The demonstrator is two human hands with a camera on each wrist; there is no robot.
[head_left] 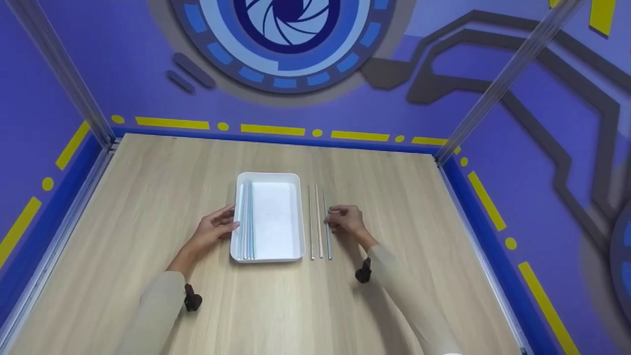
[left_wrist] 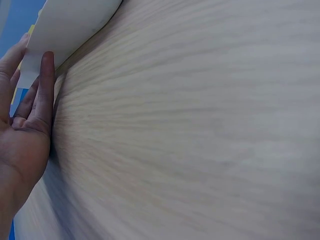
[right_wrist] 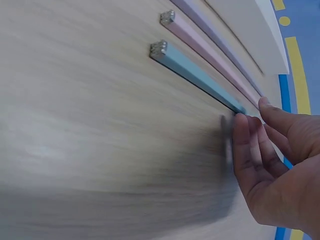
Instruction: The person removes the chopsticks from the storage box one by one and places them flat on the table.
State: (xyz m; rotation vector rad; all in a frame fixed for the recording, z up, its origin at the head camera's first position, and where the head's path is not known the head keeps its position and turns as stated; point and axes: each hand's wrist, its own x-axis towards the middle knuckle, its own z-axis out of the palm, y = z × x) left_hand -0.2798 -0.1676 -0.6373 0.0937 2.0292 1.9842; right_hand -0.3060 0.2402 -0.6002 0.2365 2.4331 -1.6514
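Observation:
A white rectangular tray (head_left: 278, 219) lies on the table, with several pastel chopsticks (head_left: 248, 222) side by side along its left. My left hand (head_left: 213, 229) touches the tray's left wall with fairly straight fingers. Right of the tray lie three chopsticks, roughly parallel: a lavender one (right_wrist: 215, 40), a pink one (right_wrist: 210, 52) and a teal one (right_wrist: 197, 75). Thumb and fingers of my right hand (head_left: 349, 219) pinch the teal chopstick around its middle, and it lies along the table. In the right wrist view, the fingers hide its far part.
The wooden table (head_left: 276, 310) has blue-purple printed walls (head_left: 128, 88) at its back and sides. Metal posts (head_left: 508, 74) stand at the back corners. A small black camera (head_left: 192, 299) sits at the left wrist, another camera (head_left: 364, 271) at the right.

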